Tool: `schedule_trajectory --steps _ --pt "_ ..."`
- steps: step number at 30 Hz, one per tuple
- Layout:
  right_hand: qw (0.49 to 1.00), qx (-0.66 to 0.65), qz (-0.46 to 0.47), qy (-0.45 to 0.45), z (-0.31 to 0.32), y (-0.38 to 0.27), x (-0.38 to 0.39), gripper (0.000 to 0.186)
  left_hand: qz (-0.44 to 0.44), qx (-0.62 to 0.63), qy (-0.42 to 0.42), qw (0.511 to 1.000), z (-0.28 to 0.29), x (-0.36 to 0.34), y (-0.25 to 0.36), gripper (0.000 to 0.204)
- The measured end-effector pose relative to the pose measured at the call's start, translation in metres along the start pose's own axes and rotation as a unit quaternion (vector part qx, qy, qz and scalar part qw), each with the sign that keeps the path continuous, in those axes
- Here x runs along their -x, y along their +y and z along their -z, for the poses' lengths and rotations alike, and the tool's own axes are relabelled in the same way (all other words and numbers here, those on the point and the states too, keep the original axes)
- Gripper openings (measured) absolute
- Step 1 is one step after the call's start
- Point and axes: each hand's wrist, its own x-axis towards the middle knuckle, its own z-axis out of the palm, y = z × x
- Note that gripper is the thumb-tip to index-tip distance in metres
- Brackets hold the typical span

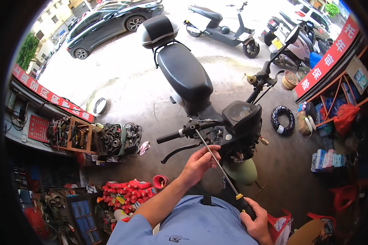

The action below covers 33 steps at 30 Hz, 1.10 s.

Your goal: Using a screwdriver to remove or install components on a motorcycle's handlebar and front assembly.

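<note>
Left hand [199, 162]: raised in front of the scooter's handlebar, fingers [212, 152] pinched narrowly around the metal shaft of a long screwdriver, about midway along it.
Right hand [255, 222]: low, near the bottom edge of the view; fingers wrapped around the dark handle of the screwdriver, just below its yellow collar.
Screwdriver [216, 161]: held by both hands, slanted from lower right to upper left; its tip is set at the switch housing on the left handlebar [190, 131], beside the grip.
Scooter [184, 75]: black, parked on the concrete floor, seen from the front; long black seat with a grey top box behind it, round display [241, 111] at the centre of the bars, brake lever [180, 151] hanging below the left grip.
Sleeves: light blue, seen at the lower edge.
Floor, left: a wooden crate of parts [75, 136], engine pieces [118, 139] beside it, red bottles [129, 190] in a cluster nearer the person.
Floor, right: a coiled black tyre [283, 119], shelving with goods [335, 110], red plastic stools [345, 196].
Background: a dark car [110, 18] and further scooters [225, 26] parked in sunlight.
</note>
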Motion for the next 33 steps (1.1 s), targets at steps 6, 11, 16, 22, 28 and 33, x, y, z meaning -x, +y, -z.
schedule_trajectory --steps 6,11,16,22,28,33 --pt "0.994 0.077 0.028 0.067 -0.05 -0.035 0.029 0.04 0.022 0.019 -0.026 0.999 0.021 -0.011 0.006 0.029" --pt "0.988 0.116 0.012 0.103 -0.063 -0.053 0.033 0.041 0.051 0.054 -0.028 0.997 0.024 -0.012 0.002 0.025" --pt "0.987 0.109 -0.014 0.115 -0.062 -0.061 0.028 0.043 0.04 0.087 0.011 0.995 0.019 -0.01 0.003 0.023" --pt "0.962 0.239 0.076 0.111 -0.051 -0.064 0.023 0.046 0.02 0.104 0.015 0.994 0.019 -0.011 0.001 0.026" --pt "0.964 0.218 0.123 0.089 -0.045 -0.058 0.015 0.049 -0.011 0.116 0.146 0.982 0.029 -0.008 0.004 0.043" --pt "0.823 -0.522 -0.2 -0.105 -0.021 -0.05 0.014 0.057 -0.041 0.06 0.226 0.971 0.031 -0.012 0.008 0.034"
